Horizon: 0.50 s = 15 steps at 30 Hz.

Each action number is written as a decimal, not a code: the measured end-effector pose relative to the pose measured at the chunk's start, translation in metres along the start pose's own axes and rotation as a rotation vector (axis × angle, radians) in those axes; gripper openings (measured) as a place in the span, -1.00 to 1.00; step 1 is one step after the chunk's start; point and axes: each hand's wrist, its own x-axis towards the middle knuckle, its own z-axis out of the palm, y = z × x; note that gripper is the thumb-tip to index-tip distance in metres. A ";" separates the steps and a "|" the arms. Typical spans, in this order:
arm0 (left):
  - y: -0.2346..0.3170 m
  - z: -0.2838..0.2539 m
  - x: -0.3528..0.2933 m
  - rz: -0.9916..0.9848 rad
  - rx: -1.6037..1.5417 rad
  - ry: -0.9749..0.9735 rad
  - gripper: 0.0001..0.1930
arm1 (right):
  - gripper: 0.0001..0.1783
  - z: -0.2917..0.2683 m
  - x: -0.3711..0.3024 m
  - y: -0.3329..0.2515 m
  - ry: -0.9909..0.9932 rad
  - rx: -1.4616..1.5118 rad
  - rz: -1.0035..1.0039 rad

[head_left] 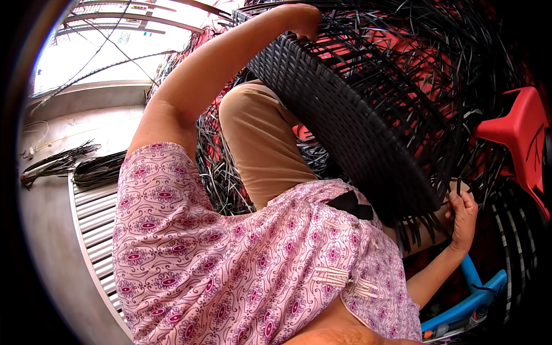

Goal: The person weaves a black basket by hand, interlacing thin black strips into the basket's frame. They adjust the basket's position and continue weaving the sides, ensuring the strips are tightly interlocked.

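Observation:
A black woven wicker piece [339, 103], box-like with a densely woven side, leans across my lap and knees. At its far upper edge my left hand [302, 22] is closed, with the fingers bent down over the rim. My right hand [462, 210] is at the near right corner, thumb and fingers pinched on a thin black plastic strip [458, 185]. Loose strip ends [417, 227] hang from the piece's lower corner beside that hand. The inner side shows open, unfinished strips running across it.
Heaps of loose black strips [454, 34] cover the red ground. A red plastic stool [512, 129] stands at the right, and a blue plastic piece [468, 305] lies near my right forearm. At the left, bundles of strips [100, 169] rest by a white slatted rack [98, 241].

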 end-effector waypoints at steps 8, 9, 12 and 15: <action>0.007 0.004 0.013 -0.532 -0.430 -0.143 -0.70 | -0.70 0.021 0.002 -0.005 0.053 0.045 -0.012; 0.013 0.009 0.010 -0.487 -0.467 -0.039 -0.74 | -0.70 0.021 0.002 -0.007 0.032 0.049 -0.014; 0.021 0.011 0.010 -0.603 -0.458 -0.051 -0.65 | -0.71 0.022 0.000 -0.013 0.004 0.047 -0.024; 0.017 -0.003 0.002 -0.563 -0.645 -0.057 -0.69 | -0.72 0.022 -0.001 -0.017 0.031 0.031 -0.033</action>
